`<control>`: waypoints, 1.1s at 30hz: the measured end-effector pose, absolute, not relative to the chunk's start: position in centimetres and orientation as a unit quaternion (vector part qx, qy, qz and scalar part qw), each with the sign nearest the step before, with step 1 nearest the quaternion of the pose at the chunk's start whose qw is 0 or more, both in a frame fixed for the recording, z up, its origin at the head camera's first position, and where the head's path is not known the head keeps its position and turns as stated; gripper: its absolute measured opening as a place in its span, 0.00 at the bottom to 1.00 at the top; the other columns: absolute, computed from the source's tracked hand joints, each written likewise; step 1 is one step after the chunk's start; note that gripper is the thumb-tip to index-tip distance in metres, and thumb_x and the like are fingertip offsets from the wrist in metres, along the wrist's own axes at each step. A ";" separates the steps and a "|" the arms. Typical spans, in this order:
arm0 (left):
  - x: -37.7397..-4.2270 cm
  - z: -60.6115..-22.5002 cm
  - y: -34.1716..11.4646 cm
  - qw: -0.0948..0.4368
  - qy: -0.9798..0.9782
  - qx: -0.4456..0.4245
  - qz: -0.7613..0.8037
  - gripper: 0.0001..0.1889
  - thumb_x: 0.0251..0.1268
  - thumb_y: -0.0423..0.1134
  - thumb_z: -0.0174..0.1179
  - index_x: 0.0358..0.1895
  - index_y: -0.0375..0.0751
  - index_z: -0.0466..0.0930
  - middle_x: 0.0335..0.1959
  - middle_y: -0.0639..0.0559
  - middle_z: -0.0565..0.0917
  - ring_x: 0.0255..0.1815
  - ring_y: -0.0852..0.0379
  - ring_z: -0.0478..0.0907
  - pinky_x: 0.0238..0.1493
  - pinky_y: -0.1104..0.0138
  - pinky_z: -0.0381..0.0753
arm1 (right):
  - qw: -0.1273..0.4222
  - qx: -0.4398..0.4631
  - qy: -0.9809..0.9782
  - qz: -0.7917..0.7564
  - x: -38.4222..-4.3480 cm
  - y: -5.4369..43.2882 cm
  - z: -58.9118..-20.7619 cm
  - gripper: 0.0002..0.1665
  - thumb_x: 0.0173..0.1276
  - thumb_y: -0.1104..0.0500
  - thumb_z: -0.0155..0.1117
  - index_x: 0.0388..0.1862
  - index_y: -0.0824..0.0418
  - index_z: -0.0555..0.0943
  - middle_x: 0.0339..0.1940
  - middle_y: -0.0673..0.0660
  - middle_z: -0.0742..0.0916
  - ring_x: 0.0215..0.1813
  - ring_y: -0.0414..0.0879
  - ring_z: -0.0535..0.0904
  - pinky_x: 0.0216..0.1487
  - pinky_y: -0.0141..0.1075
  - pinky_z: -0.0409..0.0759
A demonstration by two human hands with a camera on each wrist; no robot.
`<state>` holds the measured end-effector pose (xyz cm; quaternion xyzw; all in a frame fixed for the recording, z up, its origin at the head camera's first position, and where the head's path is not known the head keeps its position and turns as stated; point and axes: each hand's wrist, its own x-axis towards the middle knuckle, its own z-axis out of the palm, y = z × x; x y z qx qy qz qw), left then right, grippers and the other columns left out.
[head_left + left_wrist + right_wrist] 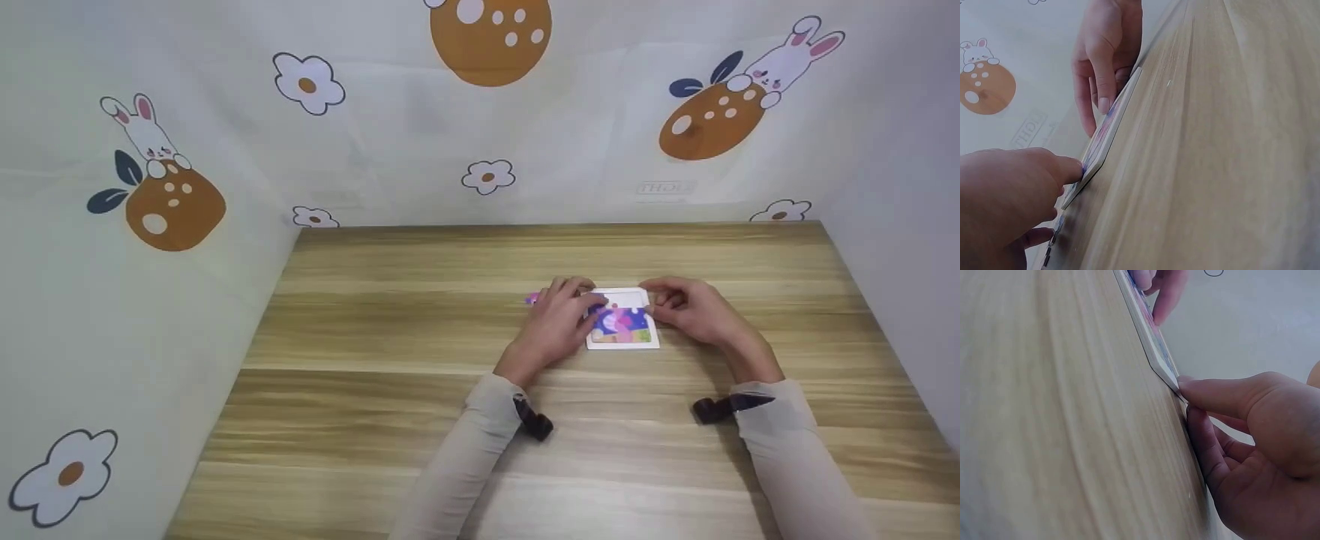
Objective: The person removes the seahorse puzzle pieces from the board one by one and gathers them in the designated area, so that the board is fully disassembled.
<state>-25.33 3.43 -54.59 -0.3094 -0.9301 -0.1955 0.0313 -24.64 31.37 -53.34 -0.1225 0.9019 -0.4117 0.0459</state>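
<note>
A small white-framed jigsaw puzzle [622,346] with a blue, pink and tan picture lies on the wooden table. Its upper part shows a pale bare area. My left hand [551,322] rests over the puzzle's left side, fingertips on the picture; the left wrist view shows a digit pressing on its surface. On the opposite side, my right hand [694,311] holds the right edge, with the thumb [1207,391] at the corner and curled fingers beside it. A small pink and purple piece [532,298] peeks out behind the left hand, mostly hidden.
The wood-grain table [360,420] stretches around both arms. Behind it hangs a pale backdrop [405,142] printed with rabbits, flowers and orange fruit. Black straps with small cameras sit at the left cuff [534,420] and the right cuff [716,410].
</note>
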 end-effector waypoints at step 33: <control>-25.7 -54.7 3.0 0.136 -0.915 -0.311 -0.217 0.17 0.77 0.44 0.68 0.65 0.55 0.86 0.60 0.58 0.88 0.65 0.57 0.80 0.66 0.60 0.80 | 0.051 -0.127 0.899 -0.417 -24.7 31.3 -53.2 0.24 0.73 0.64 0.74 0.66 0.66 0.85 0.41 0.62 0.87 0.42 0.44 0.82 0.44 0.23 0.80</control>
